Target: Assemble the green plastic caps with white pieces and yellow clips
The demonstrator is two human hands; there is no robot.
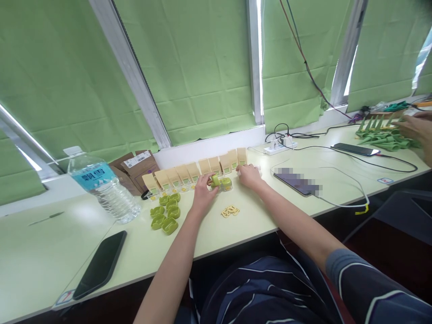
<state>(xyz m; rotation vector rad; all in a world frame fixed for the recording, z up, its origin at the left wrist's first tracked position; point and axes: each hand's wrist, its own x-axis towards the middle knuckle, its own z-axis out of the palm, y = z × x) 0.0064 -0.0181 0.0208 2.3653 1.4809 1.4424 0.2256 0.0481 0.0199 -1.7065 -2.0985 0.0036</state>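
Note:
My left hand (203,192) pinches a small green plastic piece (215,181) between thumb and fingers, just above the table. Beside it, another green piece (226,182) sits in a clear holder. My right hand (249,176) rests with curled fingers by the right end of a row of tan cards (193,171) standing in clear holders; whatever its fingertips grip is hidden. Several loose green pieces (169,226), shallow and hollow, lie left of my left hand. A small pile of pale yellow rings (230,211) lies in front of my hands.
At left stand a water bottle (111,193) and a cardboard box (138,168), with a black phone (100,264) nearer. Another phone (293,183) with a white cable and a power strip (280,147) lie to the right. A co-worker's hand (416,128) is over green pointed pieces (384,137).

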